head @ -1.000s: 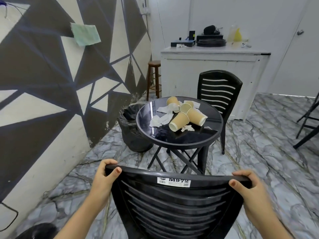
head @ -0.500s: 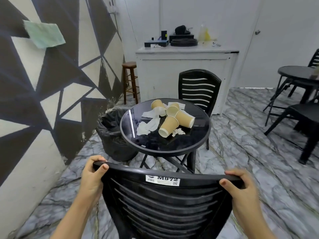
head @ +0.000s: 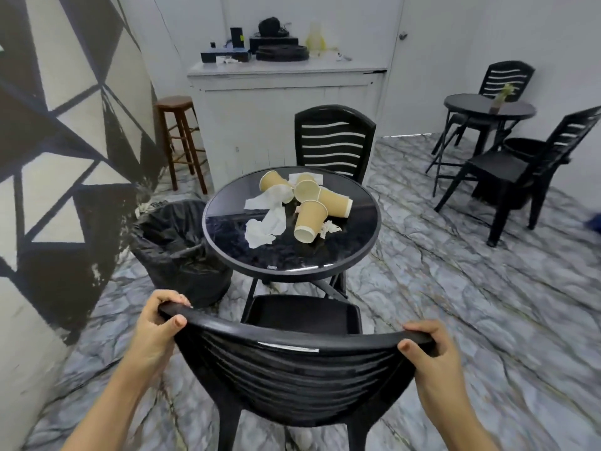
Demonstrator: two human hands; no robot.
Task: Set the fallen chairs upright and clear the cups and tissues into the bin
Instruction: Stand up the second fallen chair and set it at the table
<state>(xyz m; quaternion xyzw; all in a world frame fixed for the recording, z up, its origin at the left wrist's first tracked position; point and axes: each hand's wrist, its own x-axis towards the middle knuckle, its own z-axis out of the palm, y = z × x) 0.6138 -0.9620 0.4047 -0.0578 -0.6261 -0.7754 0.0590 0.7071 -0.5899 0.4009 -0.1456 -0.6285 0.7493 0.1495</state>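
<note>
Both hands, left hand (head: 156,330) and right hand (head: 434,356), grip the top rail of the upright black slatted plastic chair (head: 292,369), just before the round black glass table (head: 354,255) bearing tan paper cups (head: 310,219) and white tissues (head: 265,224).

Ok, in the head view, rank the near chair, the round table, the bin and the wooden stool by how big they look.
1. Near chair, inflated by closeness to the camera.
2. Round table.
3. Bin.
4. Wooden stool, farthest away, so likely understated.

Nothing readable here tbh: the white sticker (head: 287,347) on the chair (head: 292,375), lower middle of frame, is just a blurred sliver.
</note>
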